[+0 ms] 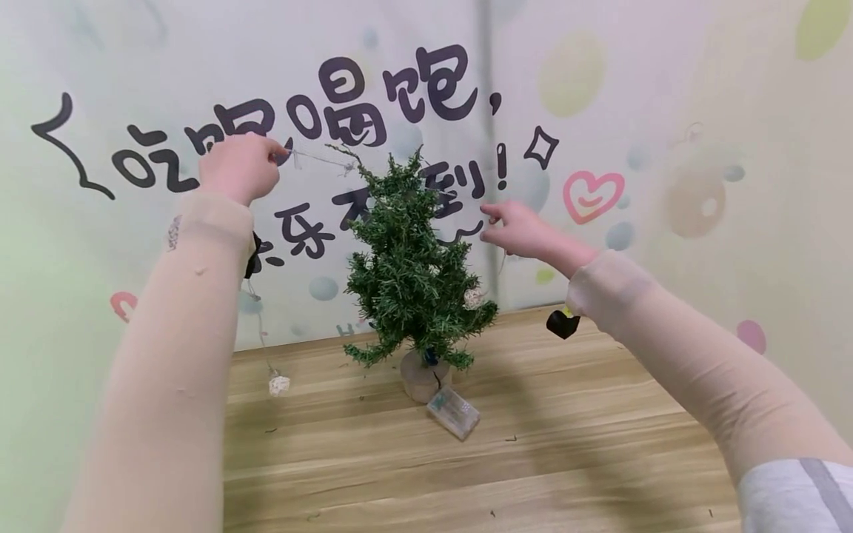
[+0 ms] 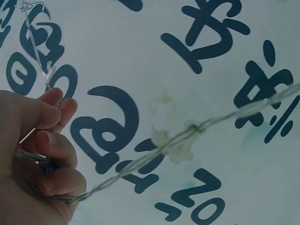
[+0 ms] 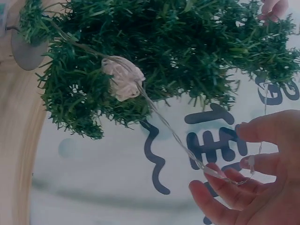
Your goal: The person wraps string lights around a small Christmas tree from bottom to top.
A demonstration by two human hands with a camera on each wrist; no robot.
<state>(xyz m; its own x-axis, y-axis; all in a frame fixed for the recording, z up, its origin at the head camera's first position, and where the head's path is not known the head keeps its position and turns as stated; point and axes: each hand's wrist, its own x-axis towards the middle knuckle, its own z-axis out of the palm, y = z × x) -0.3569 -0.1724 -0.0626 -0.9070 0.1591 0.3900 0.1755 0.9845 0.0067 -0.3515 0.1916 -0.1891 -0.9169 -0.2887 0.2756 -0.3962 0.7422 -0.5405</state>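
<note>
A small green artificial Christmas tree (image 1: 406, 274) stands on a round wooden base (image 1: 418, 376). My left hand (image 1: 236, 166), left of the treetop, pinches a thin clear string of lights (image 2: 140, 162). One strand runs from its fingertips to the top of the tree. Another hangs below that wrist, a white woven ball (image 1: 278, 384) near its end. To the right of the tree, my right hand (image 1: 520, 228) has its fingers spread and gently bent, with the wire lying across them. From there the wire leads to another woven ball (image 3: 123, 78) against the lower right branches.
A clear battery box (image 1: 455, 411) lies on the wooden table (image 1: 373, 474) in front of the base. Small dark bits are scattered over the tabletop. Behind the tree rises a pale wall (image 1: 426, 29) with large dark lettering and coloured drawings.
</note>
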